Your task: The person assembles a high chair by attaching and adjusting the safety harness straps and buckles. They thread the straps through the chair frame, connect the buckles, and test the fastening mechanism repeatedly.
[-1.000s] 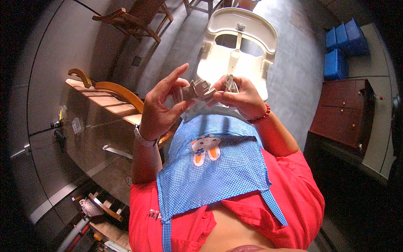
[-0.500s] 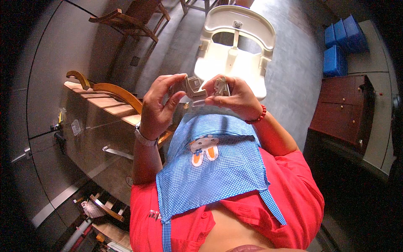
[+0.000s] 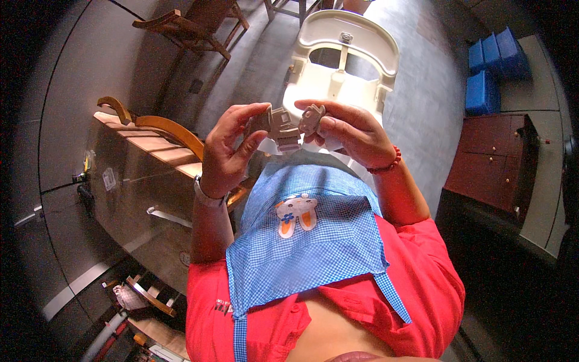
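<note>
Both my hands are raised in front of my blue checked apron (image 3: 313, 253). My left hand (image 3: 228, 148) grips a beige, angular plastic piece (image 3: 280, 125) by its left end, between thumb and fingers. Between thumb and forefinger, my right hand (image 3: 356, 136) pinches a smaller beige plastic piece (image 3: 311, 119). The two pieces are close together, at the level of my fingertips; whether they touch I cannot tell. Beyond my hands is a cream-white plastic chair seat with a curved tray (image 3: 362, 33), partly hidden by them.
To my left stands a brown table (image 3: 151, 199) with a curved-back wooden chair (image 3: 160, 123) beside it. Another wooden chair (image 3: 202, 27) is at the far left. At the right are a dark red cabinet (image 3: 482, 154) and several blue bins (image 3: 482, 90).
My right hand has moved slightly right and turned, showing its piece from another side. The piece in my left hand is tilted differently and shows more of its inside.
</note>
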`<state>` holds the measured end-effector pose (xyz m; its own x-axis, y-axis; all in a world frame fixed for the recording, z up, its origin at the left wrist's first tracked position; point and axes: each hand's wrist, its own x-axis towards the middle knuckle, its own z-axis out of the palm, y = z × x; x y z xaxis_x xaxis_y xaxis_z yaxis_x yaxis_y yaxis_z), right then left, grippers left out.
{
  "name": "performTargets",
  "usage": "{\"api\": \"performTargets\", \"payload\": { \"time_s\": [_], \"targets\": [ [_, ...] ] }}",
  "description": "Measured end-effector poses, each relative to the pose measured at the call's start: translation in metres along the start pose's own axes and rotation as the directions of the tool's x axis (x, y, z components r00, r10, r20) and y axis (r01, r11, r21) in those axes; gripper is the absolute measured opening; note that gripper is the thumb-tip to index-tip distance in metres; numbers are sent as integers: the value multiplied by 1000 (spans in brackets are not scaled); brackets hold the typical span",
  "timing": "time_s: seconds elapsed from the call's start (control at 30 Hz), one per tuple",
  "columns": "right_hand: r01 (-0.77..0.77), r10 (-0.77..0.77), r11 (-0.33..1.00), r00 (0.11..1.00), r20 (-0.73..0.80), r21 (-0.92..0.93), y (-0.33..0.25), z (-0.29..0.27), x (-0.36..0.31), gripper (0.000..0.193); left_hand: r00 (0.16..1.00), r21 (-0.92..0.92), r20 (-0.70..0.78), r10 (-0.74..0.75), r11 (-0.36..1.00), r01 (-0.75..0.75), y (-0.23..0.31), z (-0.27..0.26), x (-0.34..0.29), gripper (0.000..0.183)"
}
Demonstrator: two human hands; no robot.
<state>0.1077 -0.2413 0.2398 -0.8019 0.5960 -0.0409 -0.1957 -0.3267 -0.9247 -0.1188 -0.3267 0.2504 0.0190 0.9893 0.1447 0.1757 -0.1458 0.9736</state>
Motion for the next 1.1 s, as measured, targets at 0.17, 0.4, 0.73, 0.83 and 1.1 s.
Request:
{"api": "performTargets", "payload": {
  "time_s": [0.17,0.4,0.73,0.83,1.1],
  "targets": [
    [46,-46,999,999,-8,25,-2,-1,4,36,1000,-34,-10,14,999,-14,-1,-1,1,34],
    [127,-127,992,992,-25,-6,1,-13,10,25,999,-74,-32,33,997,-35,-1,0,1,36],
    [230,-233,972,972,-40,-50,-42,-2,14,25,994,-144,-79,71,986,-82,10,-3,8,39],
    [299,-307,941,951,-27,-160,-50,-1,14,22,993,-100,-104,48,993,-59,28,-4,15,37],
    [220,-252,953,957,-141,-209,-65,6,4,18,975,-80,-63,211,973,-216,47,-4,24,33]
  ]
}}
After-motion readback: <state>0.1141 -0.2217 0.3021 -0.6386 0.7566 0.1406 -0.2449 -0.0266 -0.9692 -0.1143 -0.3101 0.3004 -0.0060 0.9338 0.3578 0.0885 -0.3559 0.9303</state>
